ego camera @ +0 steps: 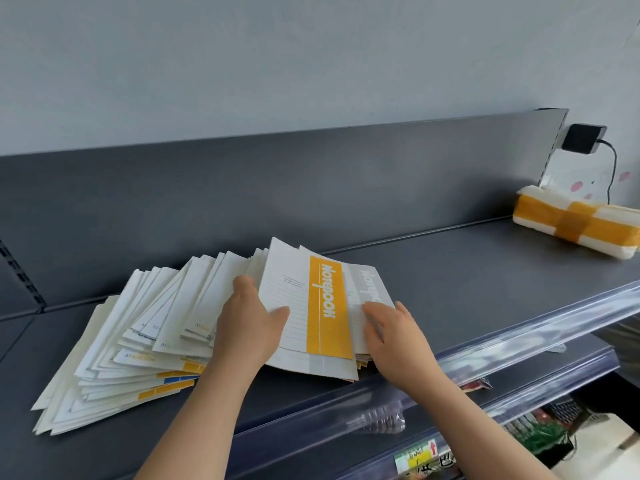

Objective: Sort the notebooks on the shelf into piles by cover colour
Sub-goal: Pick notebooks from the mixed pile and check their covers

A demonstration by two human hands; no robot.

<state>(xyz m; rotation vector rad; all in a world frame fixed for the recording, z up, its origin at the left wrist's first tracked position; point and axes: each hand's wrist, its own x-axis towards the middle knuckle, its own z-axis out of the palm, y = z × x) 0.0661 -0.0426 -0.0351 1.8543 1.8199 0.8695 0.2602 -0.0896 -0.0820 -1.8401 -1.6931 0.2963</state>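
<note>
1. Two bare forearms reach up from the bottom edge onto the dark grey shelf (485, 289).
2. Left hand (249, 327) grips the left edge of the yellow notebook (325, 306): the thumb lies on the lined white cover and the fingers curl behind it.
3. Right hand (394, 337) lies with its fingers laid loosely on the grey notebook (369, 282), clasping nothing that shows.
4. Yellow notebook: white cover with a yellow band reading "Notebook". It is tilted up off the stack between the two hands and overlaps the grey notebook, which sits just to its right.
5. Both notebooks sit at the right end of the pile (138, 341), a loose fan of white-covered notebooks spread across the shelf to the left. Yellow bands and one blue band peek out at its near edges.
6. Far right on the shelf, well apart from the pile, lies a white parcel (575, 223) crossed with tan tape.
7. Above the parcel a black adapter (583, 138) sits on the wall, its cable hanging down.
8. A clear strip (519, 341) runs along the shelf's front edge; below it, a lower shelf holds packaged goods too blurred to name.
</note>
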